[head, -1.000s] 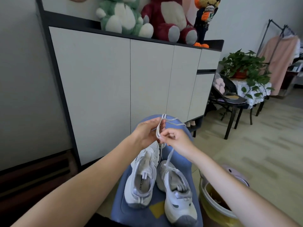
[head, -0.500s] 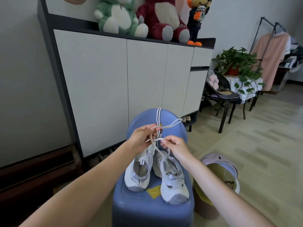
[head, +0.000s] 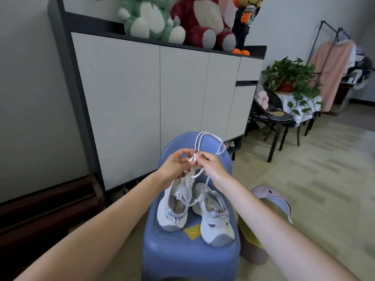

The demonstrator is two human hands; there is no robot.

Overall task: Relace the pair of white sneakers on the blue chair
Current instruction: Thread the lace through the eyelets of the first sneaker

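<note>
Two white sneakers stand side by side on the small blue chair, heels toward me: the left sneaker and the right sneaker. A white shoelace loops up above the shoes in front of the chair back. My left hand and my right hand meet above the toes, and each pinches the lace where it crosses between them. A strand hangs from my right hand down into the right sneaker.
A white cabinet with plush toys on top stands just behind the chair. A lidded bin sits on the floor at the chair's right. A black chair, a potted plant and a clothes rack are further right.
The view has pulled back and tilted, showing more of the blue chair. My hands have come closer together on the lace, and the loop above them has opened wider.
</note>
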